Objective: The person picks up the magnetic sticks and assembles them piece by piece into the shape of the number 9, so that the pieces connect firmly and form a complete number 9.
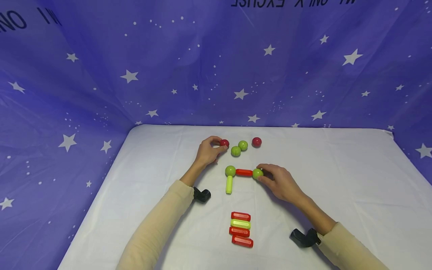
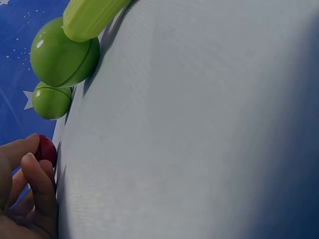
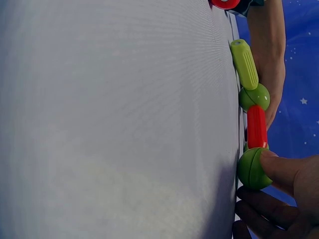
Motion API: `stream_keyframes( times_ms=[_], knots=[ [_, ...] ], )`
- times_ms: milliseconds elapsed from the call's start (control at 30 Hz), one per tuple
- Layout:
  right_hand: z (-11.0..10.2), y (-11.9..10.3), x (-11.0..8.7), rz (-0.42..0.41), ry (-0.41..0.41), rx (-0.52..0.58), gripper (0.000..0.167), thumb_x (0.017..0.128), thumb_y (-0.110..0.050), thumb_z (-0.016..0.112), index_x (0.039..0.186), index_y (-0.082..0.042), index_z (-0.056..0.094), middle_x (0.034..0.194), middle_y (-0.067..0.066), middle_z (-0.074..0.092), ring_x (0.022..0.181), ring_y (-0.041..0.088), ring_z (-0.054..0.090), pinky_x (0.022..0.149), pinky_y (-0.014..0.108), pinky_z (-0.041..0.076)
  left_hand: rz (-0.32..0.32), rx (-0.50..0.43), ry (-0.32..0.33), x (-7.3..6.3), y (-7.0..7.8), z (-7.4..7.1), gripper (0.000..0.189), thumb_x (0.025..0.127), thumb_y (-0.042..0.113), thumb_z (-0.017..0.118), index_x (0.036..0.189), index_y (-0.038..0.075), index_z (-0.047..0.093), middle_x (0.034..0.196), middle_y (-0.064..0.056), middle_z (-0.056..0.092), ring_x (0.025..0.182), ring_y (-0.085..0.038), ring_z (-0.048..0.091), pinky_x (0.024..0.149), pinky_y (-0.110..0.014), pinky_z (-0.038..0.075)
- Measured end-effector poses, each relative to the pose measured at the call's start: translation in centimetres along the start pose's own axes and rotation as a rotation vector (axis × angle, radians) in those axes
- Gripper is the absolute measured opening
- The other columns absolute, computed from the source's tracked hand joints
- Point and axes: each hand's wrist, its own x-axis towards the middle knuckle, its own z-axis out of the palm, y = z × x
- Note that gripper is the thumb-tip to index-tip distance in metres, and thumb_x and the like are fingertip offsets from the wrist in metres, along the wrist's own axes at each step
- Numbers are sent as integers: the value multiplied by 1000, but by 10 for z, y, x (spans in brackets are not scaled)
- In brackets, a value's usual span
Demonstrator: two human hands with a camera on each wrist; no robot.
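At the table's far side my left hand (image 1: 207,153) pinches a red ball (image 1: 224,143) between thumb and fingers. The same red ball (image 2: 47,151) shows in the left wrist view, partly hidden by fingertips. My right hand (image 1: 281,183) holds a green ball (image 1: 257,173), its thumb pressing on it in the right wrist view. That ball joins the right end of a red stick (image 1: 244,172). At the stick's left end is another green ball (image 1: 230,171), with a yellow-green stick (image 1: 229,185) running from it toward the front.
Two loose green balls (image 1: 236,151) and another red ball (image 1: 256,142) lie behind the joined pieces. Nearer the front is a column of red sticks (image 1: 242,241) with one yellow-green stick (image 1: 240,224) among them. Starry blue cloth (image 1: 202,67) walls the white table (image 1: 354,161).
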Motion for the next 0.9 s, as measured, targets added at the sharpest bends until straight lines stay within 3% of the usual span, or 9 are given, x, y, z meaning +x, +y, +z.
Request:
stream_keyframes(
  times_ms=[200,400,500,633,767,900],
  knots=[
    [1,0,1,3,-1,1,39,89,-10,74,126,-2,64,119,13,66,110,32,60,96,53,45,2,24,-6,-1,-1,0,46,88,20,76,130,6,61,115,-11,62,46,-9,50,41,-23,44],
    [1,0,1,3,-2,-4,39,89,-11,74,126,-2,64,118,13,66,108,31,60,95,53,46,-1,48,-4,-4,-2,-1,43,88,21,76,126,5,62,111,-10,63,46,-13,51,44,-27,47],
    [1,0,1,-1,-2,-1,39,89,-11,74,126,-2,64,118,12,67,107,31,61,94,53,46,5,64,16,-6,-3,-2,41,87,22,77,122,4,64,106,-8,64,66,-15,57,65,-30,50],
    [1,0,1,-7,-3,-1,38,89,-11,73,125,-2,64,117,12,67,107,31,61,94,52,46,2,42,29,-12,-5,-5,40,85,20,78,117,1,64,101,-9,65,94,-22,56,87,-36,42],
    [0,0,0,-4,2,-7,38,90,-11,73,125,-2,64,117,12,67,107,31,61,94,53,46,-16,11,16,-19,-5,-9,45,85,20,78,122,1,62,102,-9,65,96,-24,56,86,-34,42],
    [1,0,0,-1,2,-9,38,90,-12,73,125,-2,64,118,13,66,109,32,61,95,54,45,-33,12,24,-25,-3,-13,52,85,23,78,130,3,60,105,-9,64,86,-19,55,73,-28,43]
  ],
)
